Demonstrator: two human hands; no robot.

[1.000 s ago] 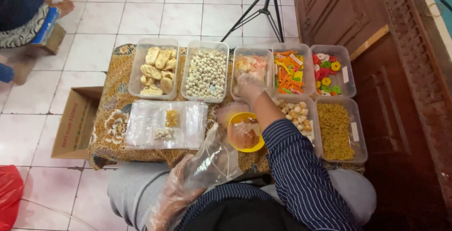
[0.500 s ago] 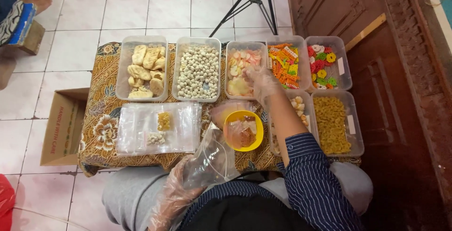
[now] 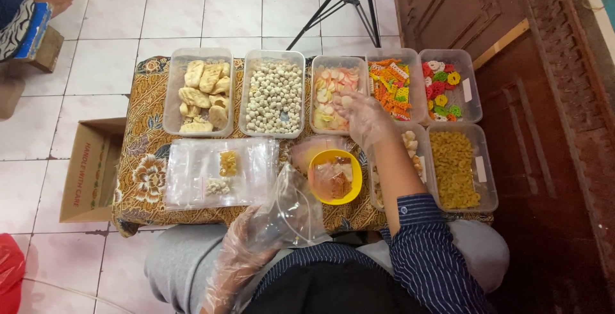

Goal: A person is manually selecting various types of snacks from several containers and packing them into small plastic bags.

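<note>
We wear thin plastic gloves on both hands; our left hand [image 3: 238, 264] is low, near our lap, and its fingers are closed on the edge of a clear plastic bag [image 3: 289, 213], which stands open just beside the yellow bowl [image 3: 334, 176]; our right hand [image 3: 365, 117] reaches beyond the yellow bowl and rests over the edge of the tub of pink and white crackers [image 3: 336, 91]; its fingers are curled around some pale pieces, but we cannot tell how firmly they grip.

The yellow bowl stands on the counter [image 3: 144, 136], which is covered with a brown patterned cloth; the bowl carries a small filled packet; to the left of the bowl lies a flat pile of clear bags [image 3: 218, 172] with two little packets on top; behind the bowl, in a row, are the tub of flat pale crackers [image 3: 200, 90], the tub of small round balls [image 3: 273, 95], then the pink and white one, the tub of orange sticks [image 3: 388, 87] and the tub of coloured flower shapes [image 3: 444, 88]; to the right of the bowl is the tub of yellow curls [image 3: 456, 168]; a cardboard box [image 3: 90, 170] stands on the floor, well to the left of the bowl.
</note>
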